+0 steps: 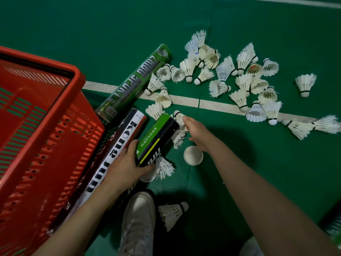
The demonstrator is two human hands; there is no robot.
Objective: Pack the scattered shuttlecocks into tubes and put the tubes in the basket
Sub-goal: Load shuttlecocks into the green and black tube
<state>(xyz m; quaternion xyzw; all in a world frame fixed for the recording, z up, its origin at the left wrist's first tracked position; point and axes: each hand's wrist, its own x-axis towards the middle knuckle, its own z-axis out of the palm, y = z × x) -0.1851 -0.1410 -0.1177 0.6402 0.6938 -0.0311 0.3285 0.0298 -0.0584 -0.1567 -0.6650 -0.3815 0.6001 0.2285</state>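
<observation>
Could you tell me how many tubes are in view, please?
3: a green tube lying by the basket, a white tube next to it, a green-black tube held in the left hand. More may be hidden.

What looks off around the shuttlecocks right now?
One shuttlecock shows an orange-brown inside, unlike the white ones around it. A loose cap lies on the floor beside the right hand.

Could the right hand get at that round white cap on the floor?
Probably yes. The white cap lies uncovered right beside the right hand, with nothing between them. That hand is busy at the mouth of the tube, though.
</observation>
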